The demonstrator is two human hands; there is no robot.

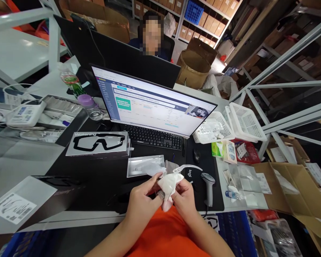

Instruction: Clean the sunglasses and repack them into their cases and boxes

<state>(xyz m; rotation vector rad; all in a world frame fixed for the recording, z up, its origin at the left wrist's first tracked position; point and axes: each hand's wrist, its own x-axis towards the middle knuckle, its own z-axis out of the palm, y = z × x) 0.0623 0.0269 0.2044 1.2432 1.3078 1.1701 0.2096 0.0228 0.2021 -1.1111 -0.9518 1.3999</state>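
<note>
My left hand (143, 201) and my right hand (184, 197) meet above the desk's black mat, both pinching a crumpled white cloth (169, 187). Clear-framed glasses (186, 167) stick out of the cloth, with one thin temple arm reaching right; the lenses are mostly hidden in the folds. A shallow silver tray (146, 166) with white material in it lies just beyond my left hand. A handheld barcode scanner (209, 187) stands close to the right of my right hand.
A monitor (152, 101) and black keyboard (153, 139) stand ahead, with a goggles box (97, 144) to the left. White plastic baskets (230, 125), a mouse (196, 155) and packaging lie right. A co-worker (151, 37) sits beyond the monitors, near shelves of cartons.
</note>
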